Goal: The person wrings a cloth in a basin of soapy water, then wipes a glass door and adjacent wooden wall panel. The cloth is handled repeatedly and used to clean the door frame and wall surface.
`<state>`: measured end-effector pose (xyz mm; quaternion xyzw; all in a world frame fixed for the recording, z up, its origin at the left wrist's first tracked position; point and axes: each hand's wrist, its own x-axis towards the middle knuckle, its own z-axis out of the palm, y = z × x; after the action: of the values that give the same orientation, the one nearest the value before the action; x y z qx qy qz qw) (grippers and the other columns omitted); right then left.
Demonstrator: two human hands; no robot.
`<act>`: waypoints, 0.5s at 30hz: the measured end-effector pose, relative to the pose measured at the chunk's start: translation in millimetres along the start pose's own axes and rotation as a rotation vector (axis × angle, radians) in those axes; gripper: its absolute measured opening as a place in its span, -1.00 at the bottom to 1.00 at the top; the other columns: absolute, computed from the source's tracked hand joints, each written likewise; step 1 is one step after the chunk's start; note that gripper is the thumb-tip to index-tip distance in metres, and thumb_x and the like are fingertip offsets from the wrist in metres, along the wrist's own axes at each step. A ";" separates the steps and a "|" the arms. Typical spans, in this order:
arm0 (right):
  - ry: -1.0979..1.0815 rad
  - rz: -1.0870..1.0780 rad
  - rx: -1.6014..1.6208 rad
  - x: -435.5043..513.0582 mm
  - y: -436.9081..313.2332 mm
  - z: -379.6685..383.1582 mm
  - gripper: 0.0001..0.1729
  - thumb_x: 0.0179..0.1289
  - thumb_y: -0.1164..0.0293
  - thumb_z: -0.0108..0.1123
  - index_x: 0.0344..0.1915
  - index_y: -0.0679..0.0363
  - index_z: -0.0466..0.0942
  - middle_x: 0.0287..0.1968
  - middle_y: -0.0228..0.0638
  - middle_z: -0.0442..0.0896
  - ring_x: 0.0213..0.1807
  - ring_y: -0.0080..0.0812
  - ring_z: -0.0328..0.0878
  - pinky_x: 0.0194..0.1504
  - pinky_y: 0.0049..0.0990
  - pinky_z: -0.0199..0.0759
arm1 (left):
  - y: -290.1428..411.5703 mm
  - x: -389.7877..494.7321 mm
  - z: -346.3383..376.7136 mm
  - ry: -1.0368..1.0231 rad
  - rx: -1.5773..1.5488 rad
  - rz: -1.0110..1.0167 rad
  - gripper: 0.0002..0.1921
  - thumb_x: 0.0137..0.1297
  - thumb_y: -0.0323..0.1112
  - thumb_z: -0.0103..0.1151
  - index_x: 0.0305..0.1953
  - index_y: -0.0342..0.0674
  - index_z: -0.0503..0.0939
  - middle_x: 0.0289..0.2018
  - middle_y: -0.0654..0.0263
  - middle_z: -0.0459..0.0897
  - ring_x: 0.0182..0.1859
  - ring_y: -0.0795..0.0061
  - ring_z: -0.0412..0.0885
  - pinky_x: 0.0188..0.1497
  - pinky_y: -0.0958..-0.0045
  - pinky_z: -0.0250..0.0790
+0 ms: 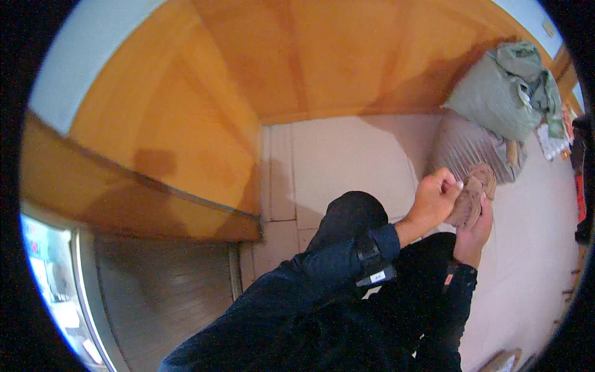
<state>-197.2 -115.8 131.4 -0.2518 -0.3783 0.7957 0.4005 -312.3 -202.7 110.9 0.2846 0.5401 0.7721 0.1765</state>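
Note:
A brown bundle of soft, folded layers (466, 197), which looks like fabric, is held in front of my knees. My right hand (474, 235) grips it from below and from the right, the thumb lying along its side. At its left edge, my left hand (431, 197) is curled, with the fingertips pinched against the bundle. Whether the left fingers hold a separate strand or layer is too blurred to tell. Both forearms are in dark sleeves, and a strap (374, 260) circles the left one.
Past my hands, a grey-green plastic sack (497, 88) leans on a dull grey sack (469, 144) on the pale tiled floor (344, 158). Orange-brown wood panels (334, 60) rise ahead and at left. A shoe-like object (504, 362) lies at the lower right.

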 end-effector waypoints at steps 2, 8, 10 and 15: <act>-0.029 0.004 0.009 -1.9 2.5 10.1 -0.50 0.67 0.20 0.05 0.39 0.29 0.47 0.24 -0.20 0.67 0.28 -0.26 0.67 0.29 -0.21 0.59 | 17.5 -7.0 -19.6 -0.049 0.070 0.010 -0.80 0.54 -0.38 0.34 -0.24 -0.25 0.53 -0.47 0.42 0.54 -0.37 0.70 0.46 -0.33 0.47 0.39; -0.121 -0.006 -0.066 4.7 13.1 25.6 -0.48 0.55 0.31 0.21 0.38 0.31 0.49 0.24 -0.18 0.68 0.23 -0.21 0.69 0.29 -0.18 0.61 | 40.0 -14.4 -71.0 -0.056 0.212 -0.018 -0.79 0.51 -0.40 0.33 -0.23 -0.26 0.46 -0.50 0.31 0.54 -0.41 0.61 0.49 -0.36 0.39 0.41; -0.153 -0.037 -0.116 9.7 20.0 31.5 -0.48 0.51 0.37 0.23 0.38 0.32 0.50 0.22 -0.19 0.68 0.20 -0.21 0.70 0.28 -0.18 0.62 | 37.4 -12.4 -92.2 -0.004 0.278 0.124 -0.78 0.50 -0.39 0.33 -0.23 -0.27 0.46 -0.50 0.25 0.55 -0.43 0.54 0.51 -0.36 0.36 0.41; -0.274 0.011 -0.191 24.9 44.5 47.3 -0.47 0.43 0.46 0.29 0.36 0.35 0.53 0.22 -0.19 0.70 0.16 -0.23 0.72 0.24 -0.21 0.65 | 29.3 -7.0 -162.7 0.091 0.488 0.120 -0.79 0.46 -0.38 0.35 -0.24 -0.28 0.48 -0.50 0.21 0.56 -0.45 0.45 0.51 -0.35 0.32 0.41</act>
<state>-264.1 -131.6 121.0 -0.1798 -0.5021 0.7851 0.3149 -408.3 -336.5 95.1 0.3154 0.6999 0.6400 0.0322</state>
